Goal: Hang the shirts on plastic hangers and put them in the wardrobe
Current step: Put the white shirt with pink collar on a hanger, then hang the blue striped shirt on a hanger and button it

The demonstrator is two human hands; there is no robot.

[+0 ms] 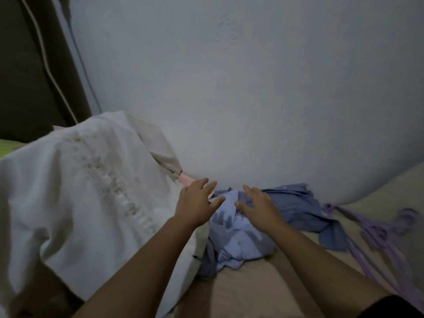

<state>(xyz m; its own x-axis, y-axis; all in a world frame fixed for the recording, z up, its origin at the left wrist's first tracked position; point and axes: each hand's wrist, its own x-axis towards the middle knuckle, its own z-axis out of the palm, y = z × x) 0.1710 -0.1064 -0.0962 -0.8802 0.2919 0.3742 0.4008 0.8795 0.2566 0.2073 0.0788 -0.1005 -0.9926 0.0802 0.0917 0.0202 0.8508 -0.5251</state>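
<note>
A heap of crumpled blue shirts (241, 235) lies on the beige bed surface (252, 290) against the wall. A darker blue striped shirt (298, 207) spreads out to its right. My left hand (195, 203) hovers with fingers spread just left of the heap, holding nothing. My right hand (259, 205) reaches over the top of the heap, fingers straight and spread. Several purple plastic hangers (380, 232) lie at the right on the bed. A white shirt (80, 191) drapes over something bulky at the left, and a pink hanger end (187, 179) pokes out from its sleeve.
A pale wall (252, 88) rises directly behind the clothes. A dark curtain (27, 65) with a light cord hangs at the far left. A bit of green fabric (6, 148) shows at the left edge.
</note>
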